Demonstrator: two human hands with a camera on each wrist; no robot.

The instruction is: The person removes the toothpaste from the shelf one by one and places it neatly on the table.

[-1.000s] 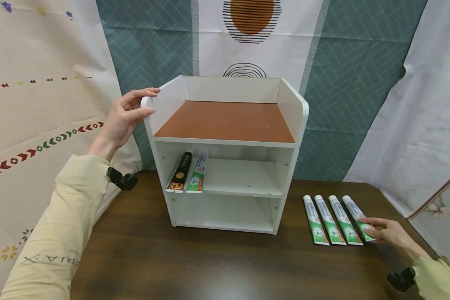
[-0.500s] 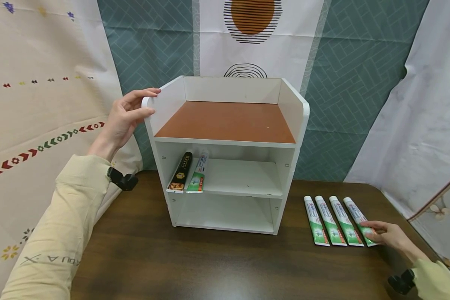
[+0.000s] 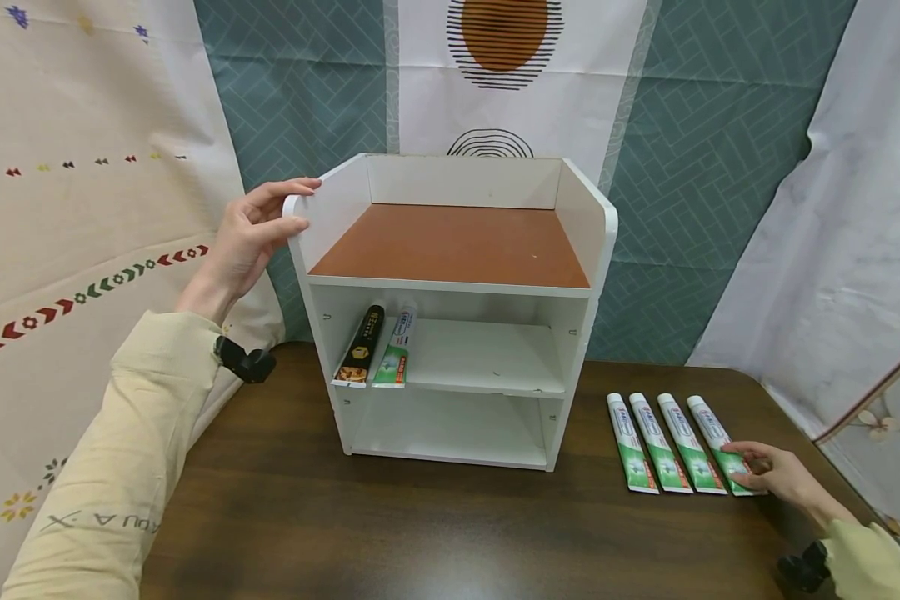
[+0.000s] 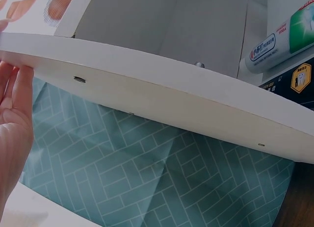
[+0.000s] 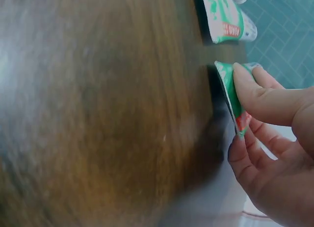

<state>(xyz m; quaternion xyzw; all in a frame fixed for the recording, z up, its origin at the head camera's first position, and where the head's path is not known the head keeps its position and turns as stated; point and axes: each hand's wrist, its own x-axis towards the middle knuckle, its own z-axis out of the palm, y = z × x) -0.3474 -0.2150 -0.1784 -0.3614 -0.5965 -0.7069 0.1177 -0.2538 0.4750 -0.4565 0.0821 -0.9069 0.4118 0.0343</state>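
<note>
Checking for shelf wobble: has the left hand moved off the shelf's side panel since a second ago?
No. The left hand still grips the shelf unit at the same top-left corner.

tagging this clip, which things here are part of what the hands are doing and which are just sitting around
In hand:
- right hand pinching the rightmost tube
- left hand gripping the shelf side
- three more tubes lined up on the table
- green tube and black tube on the middle shelf

Lying about:
- curtains
</note>
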